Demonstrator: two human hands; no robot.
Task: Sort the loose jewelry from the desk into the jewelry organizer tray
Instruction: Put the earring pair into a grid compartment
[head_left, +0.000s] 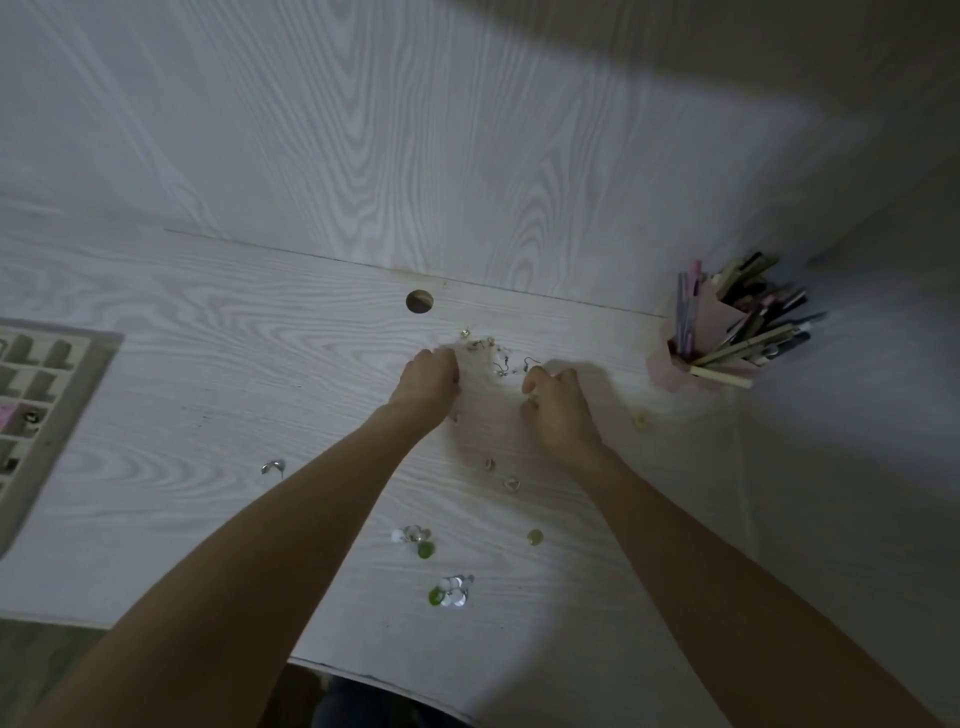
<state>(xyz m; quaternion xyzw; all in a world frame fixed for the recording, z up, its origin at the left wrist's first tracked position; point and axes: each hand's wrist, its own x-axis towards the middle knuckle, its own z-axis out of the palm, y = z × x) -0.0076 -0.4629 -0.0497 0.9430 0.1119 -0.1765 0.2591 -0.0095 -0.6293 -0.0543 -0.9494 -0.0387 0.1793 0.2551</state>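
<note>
1. Surface: pale wood-grain, with a round cable hole near its rear edge. A panel of the same finish rises behind it.

2. Left hand: knuckles up, fingers curled under, resting on the surface just left of a cluster of small earrings. Whether this grip holds anything cannot be told; the fingertips are hidden.

3. Right hand: fingers curled, thumb and forefinger brought together at the near end of a hook earring. The picture is too blurred to tell whether this grip pinches the hook or only touches it.

4. Second hook earring: lies on the surface between the two hands.

5. Loose jewelry nearer the person, all lying on the surface and apart from both hands:
   - a silver curved piece, to the left;
   - two small pale pieces between the forearms;
   - a round green piece;
   - a white-and-green disc cluster;
   - a silver-and-green disc cluster, nearest the front edge;
   - a small yellowish piece, right of the right hand.

6. Jewelry organizer tray: at the left edge of the view, well apart from both hands, divided into small compartments. A pink item and a small dark item show inside; details are blurred.

7. Pen holder: pink, at the right rear corner, filled with pens and pencils.
</note>
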